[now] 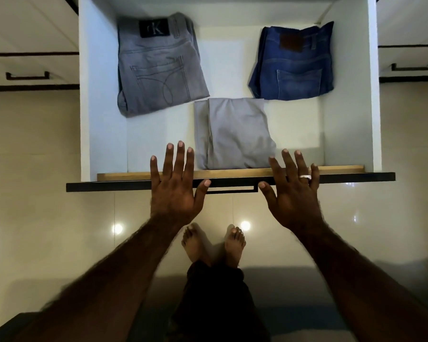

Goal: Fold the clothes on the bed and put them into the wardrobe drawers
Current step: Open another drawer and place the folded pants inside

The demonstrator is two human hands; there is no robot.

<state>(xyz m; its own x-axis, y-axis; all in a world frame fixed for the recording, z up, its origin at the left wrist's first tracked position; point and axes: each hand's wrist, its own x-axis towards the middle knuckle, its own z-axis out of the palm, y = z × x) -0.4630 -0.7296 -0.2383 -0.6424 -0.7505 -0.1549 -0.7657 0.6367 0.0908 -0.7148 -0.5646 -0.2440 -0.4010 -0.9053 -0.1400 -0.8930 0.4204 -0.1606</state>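
An open white drawer [104, 134] holds three folded garments. Grey jeans [158, 67] with a black label lie at the back left. Blue jeans [294, 65] lie at the back right. A light grey folded garment [235, 134] sits at the front middle, touching the front wall. My left hand [176, 183] hovers with straight spread fingers over the drawer's dark front edge [109, 186], left of the grey garment. My right hand [292, 191], wearing a ring, is spread the same way to the garment's right. Neither hand holds anything.
Shut cabinet drawers with dark handles flank the open drawer, one at the left [27, 75] and one at the right [412, 67]. A black bar handle [230, 191] runs under the drawer front. My bare feet [213, 243] stand on the glossy tiled floor [47, 218].
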